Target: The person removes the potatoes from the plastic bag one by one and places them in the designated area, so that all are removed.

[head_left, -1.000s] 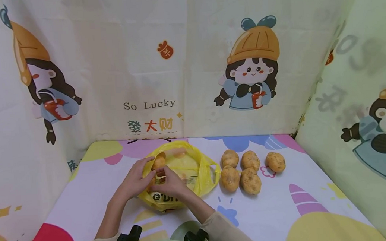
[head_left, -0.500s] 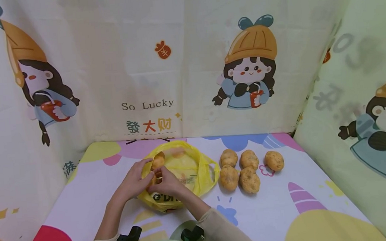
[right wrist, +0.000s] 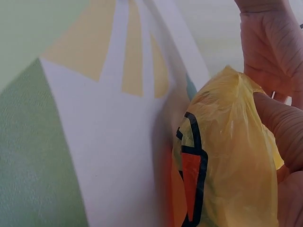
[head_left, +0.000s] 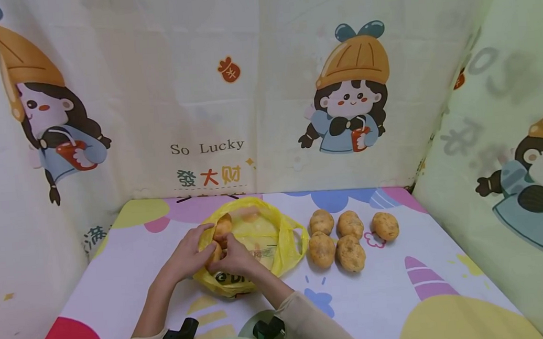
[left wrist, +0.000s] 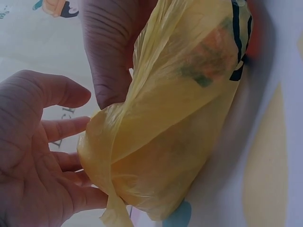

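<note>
**Yellow bag (head_left: 287, 253) with its mouth open, five loose potatoes (head_left: 322, 250) at its 3 o'clock**

From my end of the link I take 12 o'clock as the table's far side; the bag sits left of centre on the printed tablecloth (head_left: 384, 287), mouth upward, a handle loop (head_left: 288, 239) sagging toward 3 o'clock, black lettering (head_left: 232, 277) near 7. Left hand (head_left: 191, 255) at the bag's 9 o'clock; my left wrist feed shows its fingers extended against the outer film, thumb spread away from them, no grip. Right hand (head_left: 239, 258) enters from 5 o'clock, close to the left; my right wrist feed shows its thumb over the bag's edge, the other fingertips hidden; I cannot tell whether it clamps anything. A rounded tan item (head_left: 223, 225), potato-like, lies inside at 10 o'clock; a second shows partly between the hands. Outside, four potatoes cluster two by two, just beside the handle loop; the fifth lies apart at the cluster's 3 o'clock. Backdrop (head_left: 265, 86) at 12 o'clock, lettered "So Lucky"; black mounts (head_left: 179, 333) at both sleeve cuffs.
</note>
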`<state>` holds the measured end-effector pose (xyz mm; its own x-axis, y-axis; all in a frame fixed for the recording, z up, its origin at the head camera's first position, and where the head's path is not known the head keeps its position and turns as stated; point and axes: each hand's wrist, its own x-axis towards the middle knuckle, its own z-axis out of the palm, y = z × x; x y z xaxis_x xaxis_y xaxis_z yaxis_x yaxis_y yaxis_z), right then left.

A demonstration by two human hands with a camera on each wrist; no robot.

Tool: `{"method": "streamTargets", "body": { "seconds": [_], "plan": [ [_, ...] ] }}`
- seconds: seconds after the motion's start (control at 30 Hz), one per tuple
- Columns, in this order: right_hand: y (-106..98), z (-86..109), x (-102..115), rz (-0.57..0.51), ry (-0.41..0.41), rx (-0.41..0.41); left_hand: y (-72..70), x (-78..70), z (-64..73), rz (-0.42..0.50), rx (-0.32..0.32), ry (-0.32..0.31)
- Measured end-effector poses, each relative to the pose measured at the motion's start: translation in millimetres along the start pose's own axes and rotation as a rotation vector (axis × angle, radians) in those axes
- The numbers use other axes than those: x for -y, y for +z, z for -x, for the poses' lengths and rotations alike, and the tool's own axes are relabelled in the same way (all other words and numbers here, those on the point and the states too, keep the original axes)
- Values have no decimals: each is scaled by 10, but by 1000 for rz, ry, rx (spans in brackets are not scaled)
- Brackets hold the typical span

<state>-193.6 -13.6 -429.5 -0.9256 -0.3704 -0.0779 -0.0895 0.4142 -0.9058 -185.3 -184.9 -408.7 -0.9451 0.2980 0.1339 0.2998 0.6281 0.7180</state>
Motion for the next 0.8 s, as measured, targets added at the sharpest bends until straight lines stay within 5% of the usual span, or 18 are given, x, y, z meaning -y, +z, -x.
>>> {"method": "streamTargets", "body": {
  "seconds": [0.8],
  "plan": [
    [120,-10,-32,152,-71,-53,6,-16,14,14,-4,11]
  ]
}}
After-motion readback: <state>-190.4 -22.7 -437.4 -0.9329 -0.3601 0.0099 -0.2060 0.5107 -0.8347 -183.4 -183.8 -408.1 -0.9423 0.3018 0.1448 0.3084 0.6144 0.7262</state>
